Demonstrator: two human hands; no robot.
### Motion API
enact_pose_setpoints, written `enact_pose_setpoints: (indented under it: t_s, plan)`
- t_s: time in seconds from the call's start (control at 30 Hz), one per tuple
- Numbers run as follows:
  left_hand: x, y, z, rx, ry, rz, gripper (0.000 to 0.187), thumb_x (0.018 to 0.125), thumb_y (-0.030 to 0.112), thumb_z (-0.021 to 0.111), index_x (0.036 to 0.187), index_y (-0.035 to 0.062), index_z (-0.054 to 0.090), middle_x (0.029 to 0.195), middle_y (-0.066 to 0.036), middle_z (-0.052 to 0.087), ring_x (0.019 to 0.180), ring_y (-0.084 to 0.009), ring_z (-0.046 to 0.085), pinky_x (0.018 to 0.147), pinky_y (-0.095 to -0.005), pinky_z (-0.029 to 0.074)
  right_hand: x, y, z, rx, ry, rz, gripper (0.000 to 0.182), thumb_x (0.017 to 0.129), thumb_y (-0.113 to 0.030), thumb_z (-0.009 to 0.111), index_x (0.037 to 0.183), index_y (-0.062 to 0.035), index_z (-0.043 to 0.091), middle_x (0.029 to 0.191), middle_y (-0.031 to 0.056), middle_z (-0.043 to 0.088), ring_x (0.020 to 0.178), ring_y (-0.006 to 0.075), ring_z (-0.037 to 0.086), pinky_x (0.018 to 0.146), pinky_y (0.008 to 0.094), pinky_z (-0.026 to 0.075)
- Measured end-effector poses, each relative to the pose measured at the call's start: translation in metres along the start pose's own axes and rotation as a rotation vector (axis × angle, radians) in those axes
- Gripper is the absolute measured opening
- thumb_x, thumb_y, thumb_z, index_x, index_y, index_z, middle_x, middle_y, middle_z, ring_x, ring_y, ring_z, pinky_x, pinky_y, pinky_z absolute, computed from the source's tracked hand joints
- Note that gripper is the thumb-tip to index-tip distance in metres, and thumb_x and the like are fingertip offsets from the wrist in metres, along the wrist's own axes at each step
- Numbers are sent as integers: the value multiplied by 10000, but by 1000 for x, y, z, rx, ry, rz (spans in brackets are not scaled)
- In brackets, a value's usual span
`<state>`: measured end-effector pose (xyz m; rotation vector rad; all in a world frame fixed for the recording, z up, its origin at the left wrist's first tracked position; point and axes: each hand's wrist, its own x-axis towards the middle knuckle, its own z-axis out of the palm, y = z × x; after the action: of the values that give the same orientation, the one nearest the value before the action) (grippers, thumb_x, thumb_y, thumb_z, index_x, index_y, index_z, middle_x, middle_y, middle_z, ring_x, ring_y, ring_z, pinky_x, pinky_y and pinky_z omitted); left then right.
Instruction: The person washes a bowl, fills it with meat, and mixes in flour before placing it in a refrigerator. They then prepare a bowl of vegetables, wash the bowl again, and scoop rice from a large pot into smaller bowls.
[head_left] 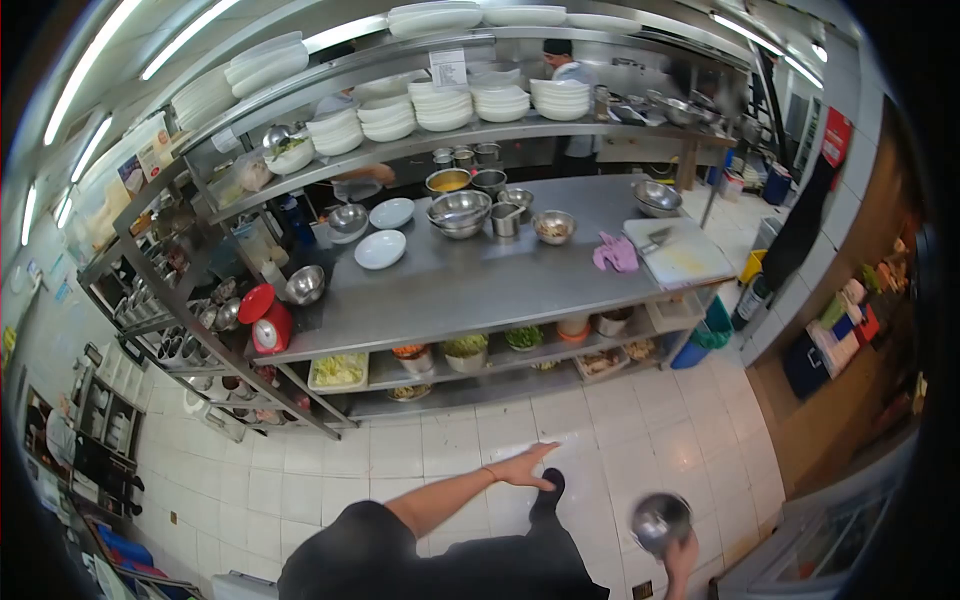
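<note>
My right hand (pixel 682 556), low on the right of the head view, grips a round stainless steel bowl (pixel 659 522) by its edge. What lies inside the bowl is too blurred to make out. Over the tiled floor, my left hand (pixel 525 467) reaches out with its fingers stretched and holds nothing. Both hands are apart from the steel work table (pixel 480 292), which stands in front of me. On that table sit a large metal bowl (pixel 459 212), two white plates, a pink cloth (pixel 615 252) and a white cutting board (pixel 680 254).
A red scale (pixel 266 320) stands at the table's left end. Below, a shelf carries a tray of chopped greens (pixel 338 370) and several containers. Stacked white bowls (pixel 440 106) line the upper shelf. Another person (pixel 566 66) works behind it. A bin (pixel 713 325) stands right.
</note>
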<state>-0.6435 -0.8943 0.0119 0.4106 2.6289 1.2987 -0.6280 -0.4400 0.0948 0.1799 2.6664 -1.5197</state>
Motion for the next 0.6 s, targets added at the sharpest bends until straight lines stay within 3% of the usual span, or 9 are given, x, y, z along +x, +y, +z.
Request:
enact_pose_setpoints:
  t_s: [0.07,0.13,0.17,0.23,0.27,0.37,0.43,0.5,0.6]
  plan:
    - [39,60,-48,29,164,82,873,819,361,704,1490,91,215,1401,-273,419,1274,-427,448,991,-521,460,99,-45,90,90,-384,-102,339,764,-125,522,1013,82,620,774,142,665,626,172,603,578,322,500]
    - [79,67,-94,-453,260,-314,606,895,164,563,1430,45,306,1141,-261,607,870,-353,684,629,-452,592,168,-159,158,79,-803,-79,377,887,-231,583,1007,126,565,727,173,660,630,246,691,548,332,536]
    - [96,53,-118,-451,292,-321,606,895,164,563,1430,45,306,1141,-261,607,870,-353,684,629,-452,592,206,-201,183,170,-936,61,446,920,-303,594,1060,118,549,745,185,670,681,288,710,565,337,547]
    - [125,24,-168,-492,854,-456,423,902,37,411,1325,25,420,944,-201,661,551,-265,663,420,-355,541,311,-230,247,153,-946,-106,344,903,-188,542,1000,142,568,718,188,660,617,286,686,536,345,545]
    - [145,19,-193,-497,886,-472,423,902,37,411,1325,25,420,944,-201,661,551,-265,663,420,-355,541,355,-251,274,9,-918,-290,322,894,-154,521,973,154,570,705,190,655,595,286,676,517,350,543]
    - [196,2,-236,-628,950,-528,325,952,100,380,1251,16,477,932,-189,653,589,-241,670,442,-358,552,410,-330,347,75,-1094,-154,304,878,-113,479,955,164,578,678,187,645,556,269,653,474,358,526]
    - [223,-23,-252,-704,1369,-554,328,1005,213,361,1224,9,494,913,-177,648,583,-242,666,443,-346,552,423,-375,377,-103,-968,-251,334,887,-145,489,1002,155,582,711,196,650,534,269,645,448,363,516]
    - [220,-28,-265,-732,1471,-632,418,1015,350,392,1247,17,491,945,-177,648,605,-240,671,450,-325,556,433,-382,399,-145,-1132,-160,350,892,-182,513,1012,137,590,772,203,662,565,265,654,469,364,524]
    - [200,-1,-290,-1390,1434,-708,523,934,441,545,1256,31,500,1019,-198,648,852,-307,687,659,-408,589,467,-378,399,-209,-1250,-143,390,906,-267,547,1034,98,607,890,219,674,673,287,673,563,403,544]
